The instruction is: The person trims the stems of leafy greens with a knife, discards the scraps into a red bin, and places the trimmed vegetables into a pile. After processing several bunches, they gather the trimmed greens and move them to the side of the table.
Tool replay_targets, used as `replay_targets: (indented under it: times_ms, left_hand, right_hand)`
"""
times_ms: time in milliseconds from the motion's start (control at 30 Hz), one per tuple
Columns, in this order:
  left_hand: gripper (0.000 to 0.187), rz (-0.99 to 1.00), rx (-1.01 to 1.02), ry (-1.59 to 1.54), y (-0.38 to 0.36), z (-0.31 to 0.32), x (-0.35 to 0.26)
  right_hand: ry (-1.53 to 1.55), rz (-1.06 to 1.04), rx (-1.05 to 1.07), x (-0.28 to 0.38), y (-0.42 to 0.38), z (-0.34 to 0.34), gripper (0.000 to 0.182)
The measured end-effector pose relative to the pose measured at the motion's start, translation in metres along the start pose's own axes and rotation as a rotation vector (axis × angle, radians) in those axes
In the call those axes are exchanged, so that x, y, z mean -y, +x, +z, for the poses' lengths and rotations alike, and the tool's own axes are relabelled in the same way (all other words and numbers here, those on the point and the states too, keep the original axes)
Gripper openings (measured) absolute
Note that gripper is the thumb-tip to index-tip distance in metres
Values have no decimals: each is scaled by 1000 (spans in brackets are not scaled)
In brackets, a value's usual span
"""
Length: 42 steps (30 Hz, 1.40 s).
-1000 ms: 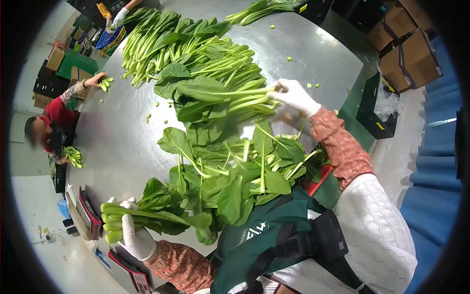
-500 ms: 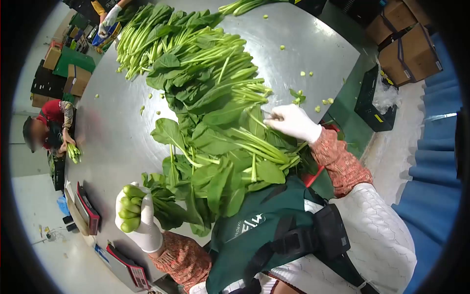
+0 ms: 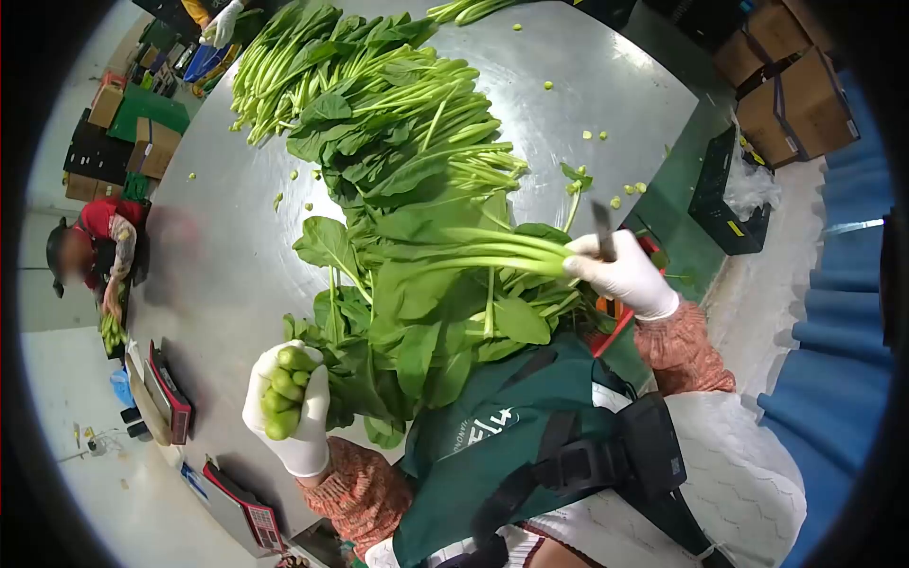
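My left hand (image 3: 311,437), in a white glove, is closed round a bunch of leafy greens (image 3: 282,396). Their pale, thick stalk ends face up and their leaves trail to the right. My right hand (image 3: 636,282), also gloved, is closed on the butt ends of some long-stalked leafy greens (image 3: 516,254). From the same hand a small knife (image 3: 603,230) sticks up, its dark blade showing and its handle hidden. Beneath and beyond lies a long pile of leafy greens (image 3: 402,123) across the metal table (image 3: 227,246).
Cut stalk bits (image 3: 615,202) dot the table's right side. Two red-edged scales (image 3: 169,393) stand along the left edge. A person in red (image 3: 99,220) handles greens at far left; another's gloved hand (image 3: 225,24) is at the top. A black crate (image 3: 724,204) and cartons (image 3: 800,104) stand right.
My right hand has moved right and down, drawing up stalks from the pile; the knife blade now shows plainly. My left hand has shifted slightly right with its bunch. The person in red reaches lower.
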State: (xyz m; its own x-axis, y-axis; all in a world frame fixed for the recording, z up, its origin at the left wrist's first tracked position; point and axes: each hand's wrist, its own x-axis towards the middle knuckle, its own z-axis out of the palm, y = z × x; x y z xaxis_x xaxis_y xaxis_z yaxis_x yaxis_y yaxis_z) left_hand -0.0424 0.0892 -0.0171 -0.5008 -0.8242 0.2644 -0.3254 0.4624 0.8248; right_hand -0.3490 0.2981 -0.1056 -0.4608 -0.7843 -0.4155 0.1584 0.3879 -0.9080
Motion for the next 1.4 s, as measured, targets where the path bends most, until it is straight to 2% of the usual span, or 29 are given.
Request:
replay_targets:
  times_ms: [33, 67, 100, 133, 167, 200, 233, 300, 333, 367, 433, 500, 567, 633, 700, 800, 900, 1000, 1033, 1100, 1133, 1167, 1233, 1300, 1333, 1400]
  left_hand:
    - [15, 32, 41, 25, 0, 3, -1]
    - [17, 64, 83, 51, -1, 6, -3]
    - [18, 96, 123, 78, -3, 9, -5]
    - [25, 364, 180, 232, 1, 18, -13]
    - [28, 499, 240, 281, 4, 30, -19]
    - [21, 553, 309, 424, 2, 38, -25]
    - [18, 640, 300, 586, 2, 51, -31]
    - [14, 698, 306, 681, -4, 72, -42]
    - [16, 701, 321, 656, -3, 74, -38]
    - [18, 706, 335, 627, -3, 74, -35]
    - [23, 684, 270, 508, 3, 64, -33]
    - [30, 538, 285, 390, 5, 57, -30]
    - [33, 454, 317, 269, 5, 56, -19]
    - [32, 378, 352, 121, 3, 59, -12]
    - [36, 346, 378, 83, 4, 62, -10]
    - [39, 321, 410, 20, 6, 60, -15]
    - [36, 290, 433, -98, 6, 58, -10]
    - [34, 276, 489, -167, 6, 57, -3]
    - [34, 263, 488, -169, 6, 56, 0]
    - [33, 244, 479, -167, 10, 54, 4]
    - [33, 234, 468, -131, 10, 50, 5]
    - [33, 218, 454, -137, 10, 50, 6]
    - [33, 183, 453, -148, 11, 50, 5]
    - [32, 243, 468, -76, 16, 51, 2]
    - [32, 248, 478, -74, 16, 53, 1]
    - [32, 291, 460, 23, 17, 49, -1]
  right_hand:
    - [120, 71, -6, 12, -5, -4, 27]
    - [155, 43, -8, 20, -6, -3, 25]
    - [124, -71, -19, 21, -4, 5, 25]
    - [91, -184, -27, 23, 1, 17, 24]
    - [58, -299, -30, 26, 6, 29, 24]
    - [91, -174, 51, 51, 0, 40, 24]
    - [7, -234, 131, 49, 8, 46, 25]
    - [163, -237, 272, 57, 12, 71, 23]
    - [92, -184, 340, 71, 7, 74, 23]
    - [86, -326, 349, 64, 12, 79, 23]
    - [183, -174, 359, 78, 8, 74, 23]
    - [55, -729, 190, 53, 28, 88, 19]
    - [-390, -992, -105, 44, 30, 93, 16]
    - [-625, -1026, -132, 40, 27, 101, 41]
    - [-696, -1028, -144, 43, 25, 108, 58]
    - [-669, -1044, -184, 43, 29, 114, 69]
    - [-783, -997, -227, 47, 27, 115, 69]
    - [-747, -975, -216, 39, 37, 114, 65]
    - [-687, -883, -125, 40, 43, 109, 59]
    - [-927, -660, -95, 20, 72, 93, 53]
    - [-780, -683, -97, 14, 75, 84, 50]
    - [-506, -756, -76, 8, 78, 82, 47]
    - [-126, -460, 272, 49, 54, 80, 41]
    - [-32, -551, 518, 75, 37, 83, 37]
    - [-43, -639, 545, 77, 37, 89, 39]
    - [-88, -715, 464, 66, 48, 96, 28]
